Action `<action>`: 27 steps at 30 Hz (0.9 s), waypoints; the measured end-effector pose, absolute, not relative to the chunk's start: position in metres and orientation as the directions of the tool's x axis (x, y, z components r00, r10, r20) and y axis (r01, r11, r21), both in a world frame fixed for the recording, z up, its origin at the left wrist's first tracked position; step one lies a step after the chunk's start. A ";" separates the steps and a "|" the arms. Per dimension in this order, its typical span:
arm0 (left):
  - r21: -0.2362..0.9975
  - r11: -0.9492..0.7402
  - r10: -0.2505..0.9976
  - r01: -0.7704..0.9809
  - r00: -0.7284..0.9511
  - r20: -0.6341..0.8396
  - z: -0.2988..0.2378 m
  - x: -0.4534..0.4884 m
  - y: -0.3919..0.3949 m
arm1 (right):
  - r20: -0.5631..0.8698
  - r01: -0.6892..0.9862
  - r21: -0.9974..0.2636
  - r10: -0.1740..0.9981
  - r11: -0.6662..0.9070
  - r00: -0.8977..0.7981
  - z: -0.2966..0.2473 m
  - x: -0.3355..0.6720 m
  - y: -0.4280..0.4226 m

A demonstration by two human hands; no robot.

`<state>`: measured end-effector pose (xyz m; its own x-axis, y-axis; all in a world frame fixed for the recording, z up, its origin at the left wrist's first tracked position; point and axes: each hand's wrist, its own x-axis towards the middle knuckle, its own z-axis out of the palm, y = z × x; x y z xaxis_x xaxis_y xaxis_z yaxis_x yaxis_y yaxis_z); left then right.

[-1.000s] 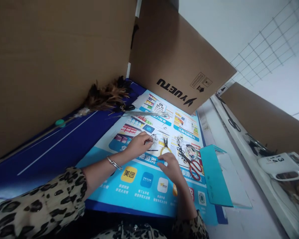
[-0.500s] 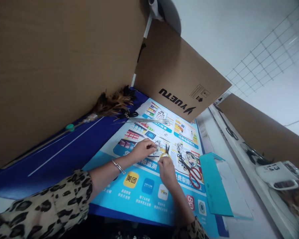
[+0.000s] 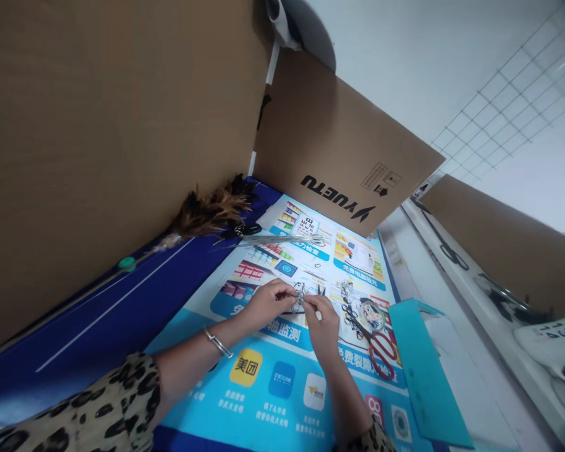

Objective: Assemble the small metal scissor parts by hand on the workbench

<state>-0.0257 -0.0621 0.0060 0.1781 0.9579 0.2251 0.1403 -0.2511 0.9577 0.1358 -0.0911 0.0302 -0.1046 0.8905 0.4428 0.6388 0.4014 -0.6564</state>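
Note:
A small silvery piece of twisted wire point(image 3: 300, 294) is pinched between my two hands. My left hand point(image 3: 270, 301) has its thumb and fingers closed on its left side. From the right, the fingertips of my right hand point(image 3: 324, 321) press together at the same piece. Just beyond that hand show the dark jaws of pliers point(image 3: 321, 290); their handles are hidden, so I cannot tell whether the hand still holds them. To the right lie scissors with red handles point(image 3: 382, 356), a small pile of wire pieces point(image 3: 348, 295) and a round picture-topped item point(image 3: 373, 314).
A bundle of thin straight wires point(image 3: 287, 238) lies across the printed mat point(image 3: 230, 427). Brown feathers point(image 3: 207, 210) lie along the left cardboard wall point(image 3: 122, 125). Another cardboard panel point(image 3: 329, 144) stands at the back. A teal folder point(image 3: 428, 376) is at the right edge.
My right hand has moved up to the wire piece and its fingertips now meet my left hand's. The pliers' yellow handles, visible before, are now hidden. The view has shifted slightly.

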 end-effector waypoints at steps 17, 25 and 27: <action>0.972 -0.164 0.941 0.169 0.322 0.103 0.013 -0.018 -0.068 | 0.525 0.643 -0.567 0.827 0.515 -0.200 0.020 0.150 -0.092; 0.952 -0.189 0.940 0.242 0.326 0.103 0.017 -0.016 -0.072 | 0.484 0.668 -0.580 0.857 0.466 -0.178 0.021 0.147 -0.093; 0.946 -0.201 0.936 0.253 0.334 0.109 0.019 -0.016 -0.072 | 0.482 0.671 -0.579 0.859 0.462 -0.176 0.021 0.146 -0.094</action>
<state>-0.0159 -0.0720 0.0188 0.3341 0.9362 0.1090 0.2534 -0.2006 0.9463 0.1465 -0.0938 0.0213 -0.1761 0.8586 0.4815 0.6713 0.4625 -0.5792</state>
